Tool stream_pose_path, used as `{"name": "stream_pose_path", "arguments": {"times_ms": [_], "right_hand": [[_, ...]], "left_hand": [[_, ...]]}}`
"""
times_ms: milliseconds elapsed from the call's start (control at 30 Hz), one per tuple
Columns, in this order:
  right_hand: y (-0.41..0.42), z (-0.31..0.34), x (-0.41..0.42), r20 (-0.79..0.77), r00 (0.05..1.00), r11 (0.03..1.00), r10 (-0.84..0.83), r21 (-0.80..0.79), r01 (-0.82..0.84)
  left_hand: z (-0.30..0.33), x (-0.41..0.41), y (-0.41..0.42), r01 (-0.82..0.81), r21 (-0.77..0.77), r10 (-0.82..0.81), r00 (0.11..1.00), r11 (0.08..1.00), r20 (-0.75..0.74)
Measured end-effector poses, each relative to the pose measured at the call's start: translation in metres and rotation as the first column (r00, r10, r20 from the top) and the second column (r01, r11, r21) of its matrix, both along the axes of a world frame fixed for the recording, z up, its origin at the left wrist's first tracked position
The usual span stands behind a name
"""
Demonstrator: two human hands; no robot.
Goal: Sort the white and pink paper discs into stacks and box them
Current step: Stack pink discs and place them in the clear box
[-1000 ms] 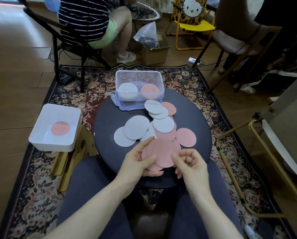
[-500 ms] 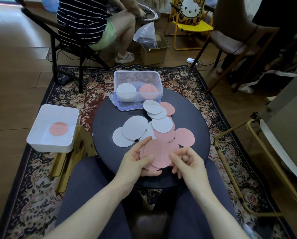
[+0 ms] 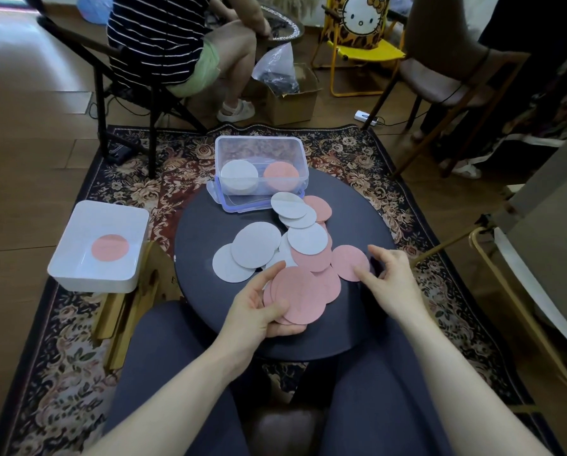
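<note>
Landmark: clear box at far edge of round table. Just nearer than the box, loose discs cover the table's middle in an overlapping spread that runs up to the box's near right corner; bare dark surface lies nearer-left and nearer-right of the box, along both table edges. Left of the box and off the table, a white tray sits open-topped; box top also open.

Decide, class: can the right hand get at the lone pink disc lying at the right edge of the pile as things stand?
Probably yes. The right hand is empty and open, its fingertips already at the pink disc, which lies flat on the dark table with nothing on top of it.
</note>
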State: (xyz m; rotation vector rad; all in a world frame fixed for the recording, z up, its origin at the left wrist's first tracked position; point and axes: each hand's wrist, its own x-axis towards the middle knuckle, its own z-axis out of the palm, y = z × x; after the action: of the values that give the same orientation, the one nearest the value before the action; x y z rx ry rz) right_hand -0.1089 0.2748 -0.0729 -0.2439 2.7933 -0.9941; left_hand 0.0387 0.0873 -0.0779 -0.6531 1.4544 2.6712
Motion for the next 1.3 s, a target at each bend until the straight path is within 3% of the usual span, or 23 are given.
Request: {"name": "stream_pose_path", "arguments": {"times_ms": [100,167,500,667,833,1067,1300], "right_hand": [[-0.003,0.0,0.001,0.004,0.999,0.992,0.049,0.118,-0.049],[-0.005,0.002,0.0,0.012,0.999,0.994,0.045,0.096,-0.046],[-0.006,-0.005,0.007,0.034,0.984,0.965,-0.176,-0.19,0.179],[0.002,-0.003,0.008,0.17,0.954,0.84,-0.247,-0.453,0.299],[0.004,0.014,0.028,0.341,0.927,0.728,-0.153,-0.596,0.34],[-0.014,0.025,0.061,0.409,0.907,0.733,0.097,-0.646,0.213],[-0.023,0.018,0.076,0.388,0.918,0.768,0.084,-0.612,0.188]], "left_hand": [[0.0,0.0,0.0,0.0,0.004,0.0,1.0,1.0,-0.002],[-0.001,0.0,0.0,-0.001,0.011,0.001,1.0,1.0,0.0],[0.0,0.0,0.001,-0.008,0.011,0.008,1.0,1.0,0.009],[0.0,0.0,0.001,-0.006,-0.022,0.006,1.0,1.0,0.004],[-0.001,-0.001,0.001,-0.006,-0.024,0.006,1.0,1.0,0.001],[-0.001,-0.001,0.001,-0.01,-0.005,0.009,1.0,1.0,-0.006],[0.002,0.001,0.0,0.006,-0.01,-0.007,1.0,1.0,-0.021]]}}
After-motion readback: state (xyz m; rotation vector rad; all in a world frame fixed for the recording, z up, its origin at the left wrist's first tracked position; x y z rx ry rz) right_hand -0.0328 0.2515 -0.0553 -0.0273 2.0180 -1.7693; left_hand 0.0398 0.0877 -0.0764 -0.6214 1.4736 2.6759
